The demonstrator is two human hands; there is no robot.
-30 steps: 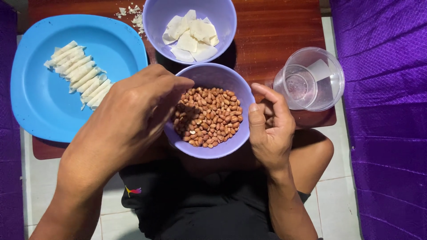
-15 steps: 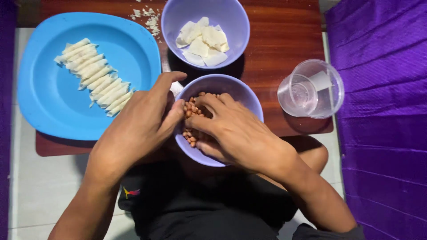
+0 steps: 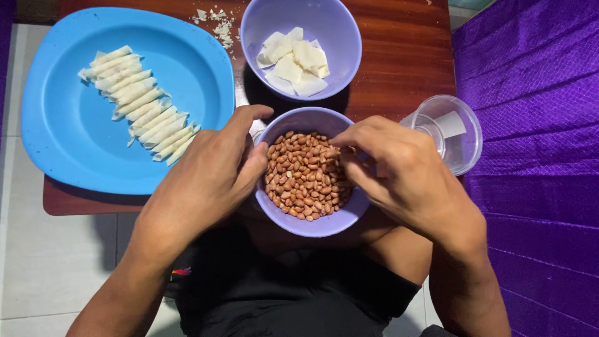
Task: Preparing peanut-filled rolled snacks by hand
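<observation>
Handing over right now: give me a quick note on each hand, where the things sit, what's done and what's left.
Left hand: cups the rim of the peanut bowl, holding nothing that shows.
Right hand: fingertips in the peanuts; whether it has pinched any, cannot tell.
Done: a row of rolled wrappers lies on the blue plate.
Left: flat wrapper pieces in the far bowl. Clear cup at right.

The scene was evenly and brightly lit from above, soft shadows were cast beneath the bowls and the table's near edge, and slight blur was seen only at the frame's corners.
</observation>
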